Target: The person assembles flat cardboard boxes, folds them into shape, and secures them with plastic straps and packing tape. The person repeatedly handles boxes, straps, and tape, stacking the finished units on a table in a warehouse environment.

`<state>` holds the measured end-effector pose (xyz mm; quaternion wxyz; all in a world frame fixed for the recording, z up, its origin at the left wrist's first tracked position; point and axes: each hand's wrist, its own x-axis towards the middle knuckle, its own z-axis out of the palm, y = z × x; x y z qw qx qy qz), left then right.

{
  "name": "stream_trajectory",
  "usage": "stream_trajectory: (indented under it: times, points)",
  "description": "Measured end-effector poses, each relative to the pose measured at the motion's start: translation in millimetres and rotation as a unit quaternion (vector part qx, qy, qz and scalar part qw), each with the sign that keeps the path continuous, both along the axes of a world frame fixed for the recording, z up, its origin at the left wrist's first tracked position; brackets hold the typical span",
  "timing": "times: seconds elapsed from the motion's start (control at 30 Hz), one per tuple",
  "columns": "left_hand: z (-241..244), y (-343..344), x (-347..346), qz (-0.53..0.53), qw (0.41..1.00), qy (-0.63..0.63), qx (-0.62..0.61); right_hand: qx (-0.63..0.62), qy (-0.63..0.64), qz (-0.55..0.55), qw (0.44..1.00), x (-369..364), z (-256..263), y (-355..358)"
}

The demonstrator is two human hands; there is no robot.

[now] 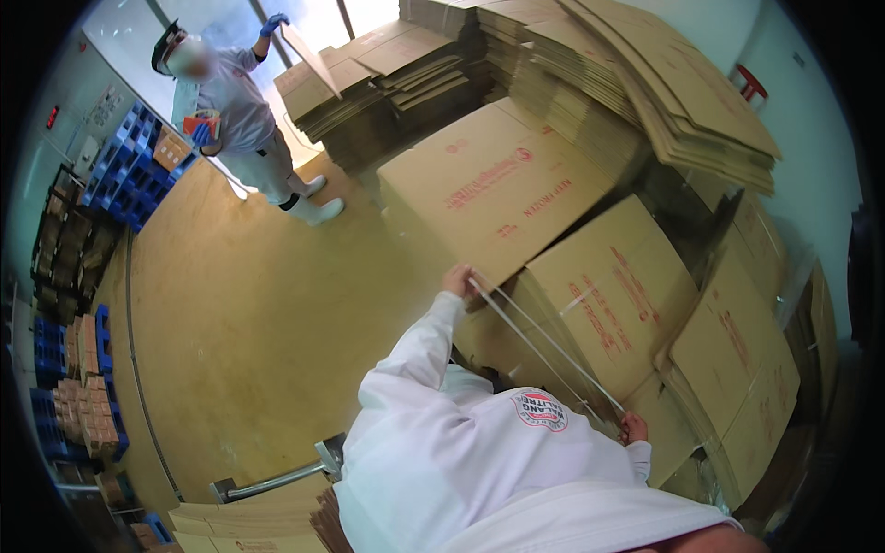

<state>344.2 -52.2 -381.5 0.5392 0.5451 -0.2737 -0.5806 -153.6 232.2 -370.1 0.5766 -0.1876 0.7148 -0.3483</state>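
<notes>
My left hand (pixel 458 280) grips one end of a white plastic strap (pixel 508 319) beside the corner of a cardboard stack. Two strands of the strap run taut toward my right hand (pixel 634 428), whose fingers are closed on it lower down, close to my body. Beneath and beyond the strands lies a bundle of flattened cardboard cartons (pixel 612 276) with red printing, crossed by a pale band. Another large stack of flattened cartons (pixel 484 173) stands just past my left hand. Part of the strap near my right hand is hard to make out.
A co-worker (pixel 242 117) in blue gloves holds a cardboard sheet (pixel 311 59) and an orange tool. Tall carton stacks (pixel 588 76) line the far right. Blue pallets (pixel 131 166) stand left; a metal handle (pixel 276 482) and more cardboard (pixel 242 525) are at lower left.
</notes>
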Motion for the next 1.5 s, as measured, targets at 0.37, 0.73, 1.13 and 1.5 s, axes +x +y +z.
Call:
stream_trajectory:
  times: [0.37,0.73,1.13,1.5]
  points:
    - [68,40,-49,0.031,0.931,0.330,0.153,-0.047,0.090,-0.035,0.994,-19,-13,60]
    - [84,85,-223,-0.507,0.834,-0.097,-0.195,-0.269,0.241,0.176,0.916,146,126,-82]
    - [121,77,-191,-0.728,0.667,0.109,0.113,-0.345,0.213,0.213,0.889,167,128,-87]
    - [125,98,-207,-0.462,0.822,0.310,0.118,-0.379,-0.186,-0.009,0.907,60,116,-16]
